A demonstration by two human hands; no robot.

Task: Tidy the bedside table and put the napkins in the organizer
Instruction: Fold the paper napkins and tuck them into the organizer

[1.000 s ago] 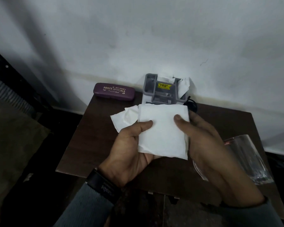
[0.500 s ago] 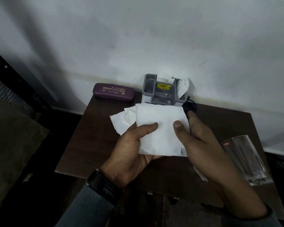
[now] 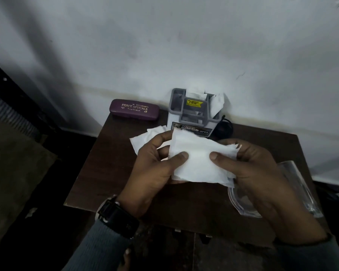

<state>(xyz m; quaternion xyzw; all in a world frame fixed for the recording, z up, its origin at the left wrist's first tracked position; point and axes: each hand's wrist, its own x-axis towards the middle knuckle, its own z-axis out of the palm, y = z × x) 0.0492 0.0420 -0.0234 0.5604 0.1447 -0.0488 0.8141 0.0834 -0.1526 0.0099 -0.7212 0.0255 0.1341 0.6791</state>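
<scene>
The left hand (image 3: 151,169) and right hand (image 3: 249,169) held a white napkin (image 3: 198,159) between them, above the middle of the dark table (image 3: 110,163). The napkin was folded into a rough square of several layers, soft and faintly creased, its far right corner ragged and loose plies showing along its near right edge. Each hand pinched it, thumb pressed on the top face and fingers curled underneath. The left thumb lay near the napkin's left edge and the right thumb nearer its middle, the tips pointing at each other, a little apart. Both forearms came up from the near side in grey sleeves, with a black watch (image 3: 116,216) on the left wrist. A second napkin (image 3: 145,137), crumpled, stuck out to the far left from behind the left fingers; whether that hand held it or it lay on the table could not be told. Just beyond the hands a grey organizer (image 3: 194,114) stood at the table's far edge against the wall, with a yellow sticker (image 3: 194,102) on its front and white paper poking up from its far and right compartments. A purple case (image 3: 134,110) lay left of it, apart, along the wall. A clear glass (image 3: 297,184) sat at the near right of the table, partly hidden by the right hand.
</scene>
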